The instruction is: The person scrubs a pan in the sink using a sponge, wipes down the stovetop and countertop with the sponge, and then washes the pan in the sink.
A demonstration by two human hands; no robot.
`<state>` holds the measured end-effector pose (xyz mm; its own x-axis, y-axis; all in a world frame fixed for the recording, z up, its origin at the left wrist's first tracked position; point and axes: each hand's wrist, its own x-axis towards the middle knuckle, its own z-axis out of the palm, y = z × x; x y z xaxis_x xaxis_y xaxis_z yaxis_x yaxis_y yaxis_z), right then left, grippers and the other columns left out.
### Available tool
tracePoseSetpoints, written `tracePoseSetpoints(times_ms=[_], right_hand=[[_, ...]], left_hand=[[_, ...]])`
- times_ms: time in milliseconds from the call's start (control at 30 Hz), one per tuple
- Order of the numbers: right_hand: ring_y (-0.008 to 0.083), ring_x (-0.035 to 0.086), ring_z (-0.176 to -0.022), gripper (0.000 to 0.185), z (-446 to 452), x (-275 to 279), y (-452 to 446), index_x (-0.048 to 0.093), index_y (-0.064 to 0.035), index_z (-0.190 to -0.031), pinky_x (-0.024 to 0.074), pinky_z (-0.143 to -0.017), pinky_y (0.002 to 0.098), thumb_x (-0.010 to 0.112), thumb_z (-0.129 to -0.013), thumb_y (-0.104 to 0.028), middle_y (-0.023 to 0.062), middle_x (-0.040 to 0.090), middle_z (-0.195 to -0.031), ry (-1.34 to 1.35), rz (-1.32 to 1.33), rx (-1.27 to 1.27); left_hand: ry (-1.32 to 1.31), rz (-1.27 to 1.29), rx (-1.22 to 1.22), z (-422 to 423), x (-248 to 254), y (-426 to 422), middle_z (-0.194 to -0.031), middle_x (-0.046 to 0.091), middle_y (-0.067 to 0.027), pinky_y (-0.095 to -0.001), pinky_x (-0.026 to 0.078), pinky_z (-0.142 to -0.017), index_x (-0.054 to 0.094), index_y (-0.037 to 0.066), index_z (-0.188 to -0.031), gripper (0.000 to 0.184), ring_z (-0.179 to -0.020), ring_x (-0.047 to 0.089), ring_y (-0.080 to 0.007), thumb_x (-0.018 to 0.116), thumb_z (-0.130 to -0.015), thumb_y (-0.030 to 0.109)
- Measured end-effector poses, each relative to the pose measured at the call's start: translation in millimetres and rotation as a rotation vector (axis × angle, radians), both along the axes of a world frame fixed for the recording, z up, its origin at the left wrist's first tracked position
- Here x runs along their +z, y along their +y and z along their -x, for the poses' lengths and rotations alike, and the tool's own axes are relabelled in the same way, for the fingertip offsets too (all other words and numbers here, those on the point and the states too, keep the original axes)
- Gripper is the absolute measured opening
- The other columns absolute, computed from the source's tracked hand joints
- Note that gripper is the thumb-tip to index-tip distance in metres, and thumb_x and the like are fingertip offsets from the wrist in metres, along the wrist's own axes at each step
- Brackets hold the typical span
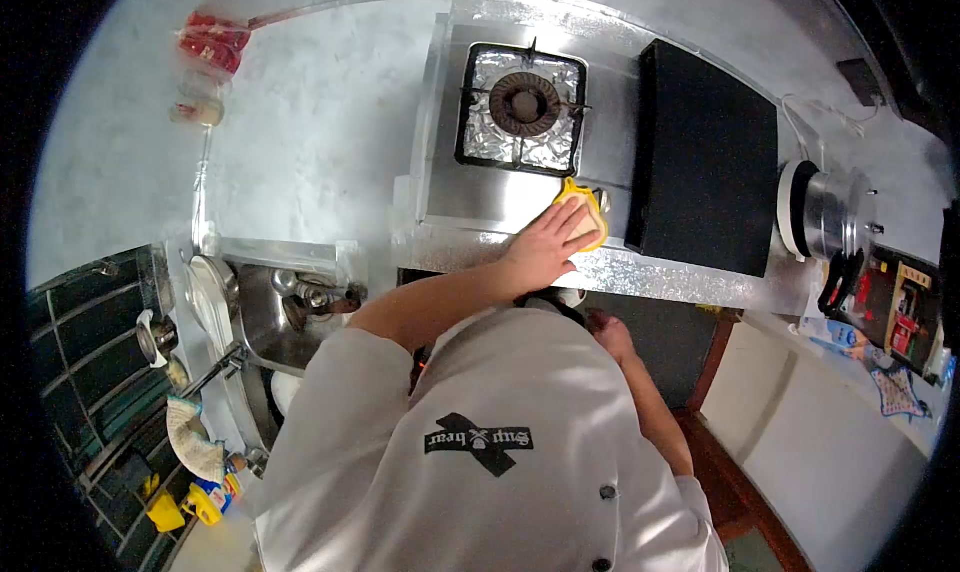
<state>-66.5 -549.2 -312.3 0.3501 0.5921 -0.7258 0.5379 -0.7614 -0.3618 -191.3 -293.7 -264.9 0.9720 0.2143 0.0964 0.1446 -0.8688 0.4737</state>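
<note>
My left hand (545, 250) lies flat on a cream cloth with a yellow edge (591, 219), its fingers stretched out and a little apart. The cloth rests on the steel stovetop (490, 200), near its front edge and beside a small metal knob (603, 200). Beyond it is a gas burner (525, 104) with a black square frame and crumpled foil around it. Lower down, my right hand (608, 334) hangs just below the counter's front edge, close to my body. Its fingers are small and dark there, and whether they hold anything is unclear.
A black flat panel (708, 162) covers the stove's right part. Farther right stands a metal pot (838, 212) with a black handle. To the left are a steel sink (290, 317) with dishes in it and stacked white plates (208, 297). A yellow bottle (205, 502) stands lower left.
</note>
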Motion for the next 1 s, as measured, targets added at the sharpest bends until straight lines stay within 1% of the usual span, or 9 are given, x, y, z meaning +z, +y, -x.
tracePoseSetpoints(times_ms=[167,367,467,567,700,733,867,933,1000], right_hand=[[0.0341,0.062,-0.106,0.039,-1,-59,-36,0.061,-0.0109,-0.123,0.0490,-0.090,0.0396,0.058,-0.087,-0.027,0.0183,0.064,-0.113,-0.067,0.105,-0.033],[0.0336,0.061,-0.105,0.040,8,5,-15,0.062,-0.0113,-0.122,0.0483,-0.091,0.0410,0.057,-0.088,-0.033,0.0162,0.065,-0.114,0.005,0.146,-0.043],[0.0354,0.061,-0.103,0.041,12,-37,-51,0.061,-0.0107,-0.122,0.0485,-0.090,0.0428,0.055,-0.088,-0.033,0.0171,0.065,-0.113,0.034,0.051,-0.061],[0.0347,0.062,-0.102,0.041,23,-1,-31,0.061,-0.0096,-0.121,0.0484,-0.090,0.0431,0.056,-0.088,-0.033,0.0181,0.065,-0.111,-0.070,0.168,-0.023],[0.0319,0.063,-0.103,0.040,26,-21,-49,0.062,-0.0087,-0.121,0.0489,-0.089,0.0410,0.057,-0.088,-0.031,0.0187,0.066,-0.110,0.003,0.097,-0.132],[0.0311,0.064,-0.103,0.039,26,-22,-50,0.061,-0.0084,-0.121,0.0491,-0.089,0.0400,0.058,-0.088,-0.029,0.0192,0.066,-0.110,0.019,0.075,-0.162],[0.0302,0.064,-0.104,0.041,31,-30,-64,0.060,-0.0066,-0.123,0.0499,-0.088,0.0367,0.059,-0.087,-0.025,0.0191,0.066,-0.111,0.053,-0.012,-0.291],[0.0306,0.064,-0.105,0.042,35,-30,-70,0.060,-0.0054,-0.123,0.0496,-0.089,0.0366,0.059,-0.086,-0.027,0.0190,0.066,-0.111,0.027,-0.001,-0.295],[0.0311,0.063,-0.105,0.044,37,-21,-67,0.060,-0.0042,-0.123,0.0492,-0.090,0.0365,0.060,-0.086,-0.028,0.0188,0.066,-0.112,0.002,0.008,-0.292]], left_hand=[[0.049,-0.051,0.007,10,-7,4,-0.150,0.032,-0.0173,-0.0462,0.015,-0.117,0.040,0.014,-0.143,0.070,-0.142,0.022,-0.0337,0.064,-0.083,0.041],[0.120,-0.142,-0.021,35,-9,13,-0.148,0.034,-0.0145,-0.0439,0.018,-0.117,0.040,0.007,-0.141,0.075,-0.139,0.027,-0.0323,0.068,-0.078,0.038],[0.088,-0.111,-0.264,3,3,2,-0.148,0.035,-0.0156,-0.0416,0.016,-0.117,0.037,0.004,-0.142,0.078,-0.140,0.027,-0.0302,0.066,-0.081,0.041],[0.059,-0.249,-0.222,-29,5,-10,-0.148,0.035,-0.0184,-0.0423,0.013,-0.118,0.036,0.000,-0.141,0.077,-0.139,0.029,-0.0309,0.061,-0.083,0.044],[0.082,-0.435,-0.312,-55,-5,-9,-0.147,0.036,-0.0184,-0.0415,0.015,-0.118,0.036,-0.001,-0.141,0.075,-0.140,0.029,-0.0276,0.062,-0.083,0.039],[0.065,-0.448,-0.313,-63,-4,-11,-0.145,0.040,-0.0166,-0.0415,0.018,-0.117,0.046,0.001,-0.134,0.061,-0.138,0.033,-0.0266,0.061,-0.083,0.030],[-0.008,-0.490,-0.340,-73,-22,-12,-0.138,0.049,-0.0129,-0.0399,0.023,-0.116,0.057,0.003,-0.121,0.042,-0.133,0.041,-0.0236,0.057,-0.083,0.021],[-0.190,-0.269,-0.345,-60,-19,-5,-0.126,0.060,-0.0076,-0.0393,0.031,-0.111,0.062,0.005,-0.111,0.032,-0.123,0.051,-0.0205,0.055,-0.081,0.014],[-0.128,-0.190,-0.362,-55,-19,-2,-0.120,0.062,-0.0077,-0.0385,0.038,-0.104,0.061,0.004,-0.111,0.030,-0.113,0.056,-0.0209,0.055,-0.084,0.016]])
